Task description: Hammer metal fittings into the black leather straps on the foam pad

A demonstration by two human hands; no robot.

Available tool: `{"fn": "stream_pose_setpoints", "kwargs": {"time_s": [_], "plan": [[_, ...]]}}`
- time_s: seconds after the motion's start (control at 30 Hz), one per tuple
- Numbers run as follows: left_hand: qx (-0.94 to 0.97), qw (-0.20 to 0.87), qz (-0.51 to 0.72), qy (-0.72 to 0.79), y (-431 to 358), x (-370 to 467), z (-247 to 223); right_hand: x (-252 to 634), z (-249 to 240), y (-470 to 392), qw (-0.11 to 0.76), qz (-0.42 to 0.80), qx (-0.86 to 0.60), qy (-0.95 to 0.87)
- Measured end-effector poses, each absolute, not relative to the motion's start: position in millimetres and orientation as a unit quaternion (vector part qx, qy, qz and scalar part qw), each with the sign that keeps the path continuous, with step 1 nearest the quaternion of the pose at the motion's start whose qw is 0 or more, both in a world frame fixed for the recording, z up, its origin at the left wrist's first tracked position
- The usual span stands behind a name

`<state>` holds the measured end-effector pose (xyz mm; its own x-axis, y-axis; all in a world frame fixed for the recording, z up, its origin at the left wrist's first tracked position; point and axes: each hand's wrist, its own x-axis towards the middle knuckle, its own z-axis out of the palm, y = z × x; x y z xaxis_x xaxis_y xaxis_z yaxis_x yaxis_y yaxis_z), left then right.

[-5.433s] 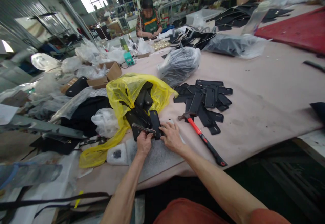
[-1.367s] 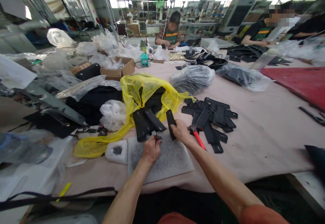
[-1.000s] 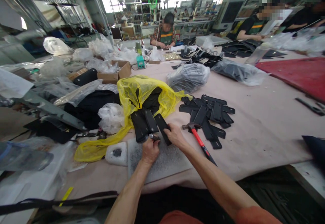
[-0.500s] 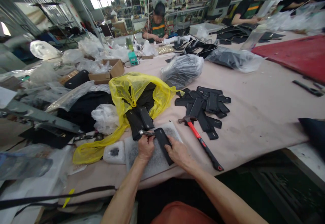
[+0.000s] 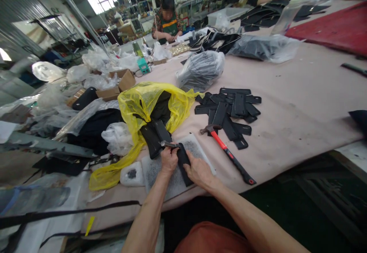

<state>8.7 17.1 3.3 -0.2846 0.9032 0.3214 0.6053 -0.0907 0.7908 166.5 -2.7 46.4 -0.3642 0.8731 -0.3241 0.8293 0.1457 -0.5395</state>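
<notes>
- Since the earlier frame half a second back, your left hand (image 5: 169,159) has brought the metal tool (image 5: 169,144) farther over the end of the black strip (image 5: 182,164) that lies away from you; your right hand (image 5: 201,172) stays at the strip's right edge.
- Strip lies on the speckled board (image 5: 150,170), running lengthwise from you, near end by the board's near edge.
- Step in hand, by my reading: placing the tool at the strip's far end. Contact between the two too small to make out.
- Next move seems to call for holding the strip still and standing the tool up; it leans nearly flat now, bright end to the left.
- Left grip: closed round the tool, fingers curled, forearm reaching up from below.
- Right grip: fingers over the strip's edge, back of the hand up, forearm slanting in from lower right. Cannot tell whether you pinch or only press.
- Hammer (image 5: 228,153) lies untouched on the table (image 5: 289,111), right of the board, head against the pile of strips (image 5: 223,111).
</notes>
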Motion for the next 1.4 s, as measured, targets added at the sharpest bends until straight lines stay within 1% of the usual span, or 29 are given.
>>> {"fn": "stream_pose_setpoints", "kwargs": {"time_s": [0.23, 0.53, 0.67, 0.9, 0.97, 1.03, 1.1, 1.17, 1.2, 1.23, 1.3, 1.37, 1.4], "plan": [[0.577, 0.154, 0.458, 0.658, 16, 7, 5, 169, 44, -4, 0.014, 0.327, -0.54, -0.775], [0.575, 0.194, 0.455, 0.652, 20, 7, 8, 168, 45, -3, 0.016, 0.329, -0.529, -0.782], [0.583, 0.199, 0.445, 0.65, 23, 8, 7, 168, 44, -3, 0.002, 0.332, -0.528, -0.781], [0.637, 0.137, 0.367, 0.663, 28, 10, 6, 168, 52, -4, -0.002, 0.334, -0.519, -0.786], [0.648, 0.121, 0.347, 0.668, 28, 10, 7, 176, 58, -1, 0.01, 0.331, -0.517, -0.789], [0.653, 0.113, 0.325, 0.674, 27, 11, 8, 196, 63, 5, 0.044, 0.295, -0.536, -0.79], [0.653, 0.111, 0.301, 0.686, 26, 12, 9, 225, 63, 12, 0.081, 0.221, -0.575, -0.783], [0.651, 0.112, 0.281, 0.697, 25, 14, 11, 259, 57, 20, 0.084, 0.145, -0.618, -0.768], [0.65, 0.113, 0.275, 0.699, 25, 14, 12, 275, 52, 23, 0.064, 0.127, -0.637, -0.758], [0.65, 0.116, 0.272, 0.7, 24, 15, 13, 289, 47, 25, 0.038, 0.132, -0.648, -0.749], [0.647, 0.119, 0.275, 0.701, 24, 15, 14, 309, 38, 25, 0.016, 0.187, -0.664, -0.724], [0.641, 0.117, 0.279, 0.705, 23, 16, 14, 316, 31, 21, 0.035, 0.313, -0.677, -0.665], [0.639, 0.116, 0.281, 0.706, 23, 16, 14, 315, 29, 19, 0.061, 0.402, -0.675, -0.615]]}}
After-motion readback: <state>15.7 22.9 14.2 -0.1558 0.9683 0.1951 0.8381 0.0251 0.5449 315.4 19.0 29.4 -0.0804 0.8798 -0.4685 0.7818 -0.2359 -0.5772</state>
